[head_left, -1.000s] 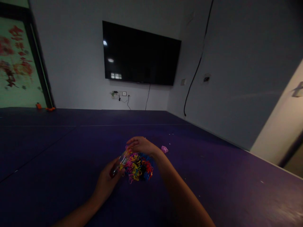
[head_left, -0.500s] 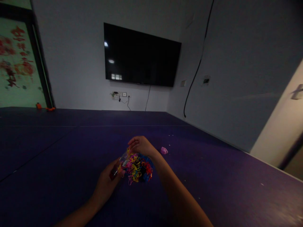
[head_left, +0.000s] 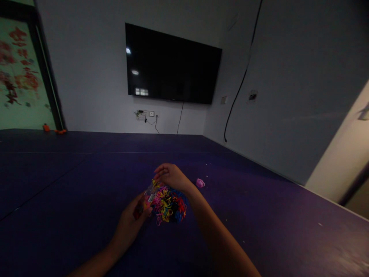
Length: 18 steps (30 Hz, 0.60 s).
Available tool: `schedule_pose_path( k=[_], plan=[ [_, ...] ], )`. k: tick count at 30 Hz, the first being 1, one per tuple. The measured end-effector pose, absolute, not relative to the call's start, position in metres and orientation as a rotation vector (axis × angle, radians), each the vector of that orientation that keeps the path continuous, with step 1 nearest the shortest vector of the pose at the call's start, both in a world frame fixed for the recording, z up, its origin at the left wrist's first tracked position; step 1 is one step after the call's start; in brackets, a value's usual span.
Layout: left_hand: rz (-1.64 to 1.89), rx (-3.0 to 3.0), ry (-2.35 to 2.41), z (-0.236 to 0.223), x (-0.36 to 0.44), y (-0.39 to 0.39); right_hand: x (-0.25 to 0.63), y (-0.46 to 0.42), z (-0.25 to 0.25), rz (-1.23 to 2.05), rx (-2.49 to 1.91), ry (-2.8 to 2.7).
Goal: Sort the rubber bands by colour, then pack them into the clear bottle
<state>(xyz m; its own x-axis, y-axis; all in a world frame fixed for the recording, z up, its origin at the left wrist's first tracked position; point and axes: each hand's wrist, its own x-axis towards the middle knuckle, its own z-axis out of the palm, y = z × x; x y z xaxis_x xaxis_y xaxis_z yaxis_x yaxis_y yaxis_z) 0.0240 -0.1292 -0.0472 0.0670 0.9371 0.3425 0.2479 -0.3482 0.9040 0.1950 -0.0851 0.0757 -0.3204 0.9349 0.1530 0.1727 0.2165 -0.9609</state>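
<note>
My left hand [head_left: 132, 218] is wrapped around a small clear plastic container [head_left: 150, 195] with a white label and some coloured bands inside. The container is tilted towards the right. My right hand [head_left: 172, 177] is at its upper end, with the fingers bent together by a few yellow and pink bands. Exactly what those fingertips pinch is hard to make out. Under my right hand lies a loose pile of small elastic bands [head_left: 165, 206] in pink, yellow, red, blue and black. Just right of my right wrist sits a small pink lid-like piece with a loop [head_left: 200, 183].
A dark purple floor mat [head_left: 86, 184] spreads all around, with tiny white bits scattered on it. Beyond it, a television [head_left: 173, 65] hangs on the wall above sockets. A black cable [head_left: 239, 90] dangles at the right wall. Orange objects [head_left: 60, 132] lie by the door.
My right hand has shifted slightly left and up over the container's upper end. The left hand keeps its grip, and the pile looks much the same. The view has tilted slightly.
</note>
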Motion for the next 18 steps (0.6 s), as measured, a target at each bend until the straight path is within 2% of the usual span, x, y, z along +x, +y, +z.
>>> schedule_pose_path(
  k=[13, 18],
  plan=[
    [1.365, 1.643, 1.170, -0.040, 0.027, -0.133, 0.195, -0.086, 0.080, 1.153, -0.945, -1.639],
    [1.426, 1.619, 1.151, -0.034, 0.028, -0.139, 0.198, -0.081, 0.077, 1.006, -1.012, -1.717]
  ],
)
